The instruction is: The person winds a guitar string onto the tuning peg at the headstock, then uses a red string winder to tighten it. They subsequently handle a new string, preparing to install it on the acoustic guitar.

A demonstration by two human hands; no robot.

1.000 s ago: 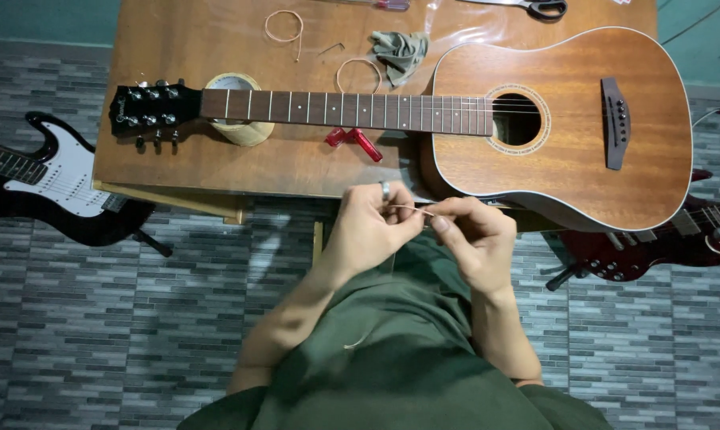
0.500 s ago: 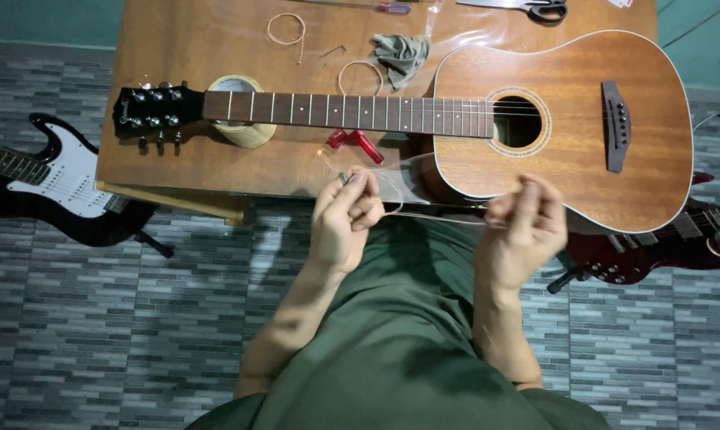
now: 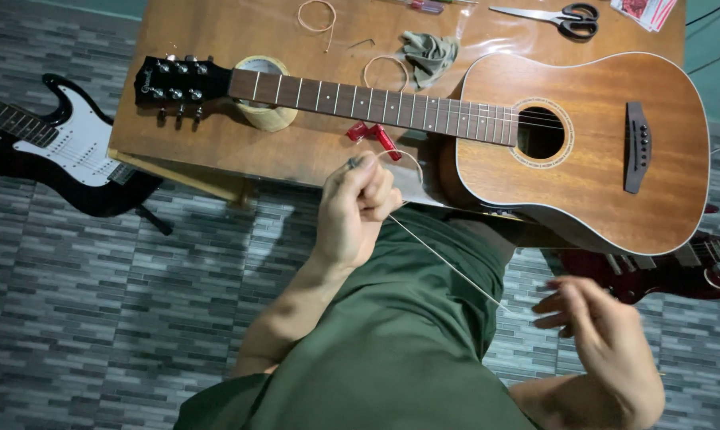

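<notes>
Left hand (image 3: 358,209): closed in a fist around one end of a thin guitar string (image 3: 448,264), held just in front of the near edge of the tabletop (image 3: 209,151); a small coil of the same string loops above the knuckles.
Right hand (image 3: 603,334): low at the right, over the lap, fingers loosely curled; the far end of the string runs to its fingertips, but motion blur hides whether it is pinched there, so I cannot tell its grip.
Guitar string: stretched taut in a diagonal line from the left fist down to the right hand, across the green clothing, clear of the tabletop.
Acoustic guitar (image 3: 583,151): lies flat on the tabletop, headstock to the left, body to the right and overhanging the near edge; neck propped on a roll of tape (image 3: 266,115).
Red tool (image 3: 373,137): on the tabletop just near the neck, close above the left hand.
Far side of tabletop: two coiled strings (image 3: 316,16), a crumpled grey-green cloth (image 3: 428,52), scissors (image 3: 559,17), a screwdriver handle at the edge.
Floor: a black and white electric guitar (image 3: 53,151) at the left, a dark red electric guitar (image 3: 678,267) at the right, under the acoustic body.
Step in hand: judged from the taut line, the coiled string is being drawn out straight between both hands.
Next move calls for: a firm hold on both ends so the springy wire does not whip back, and keeping the line free of kinks.
</notes>
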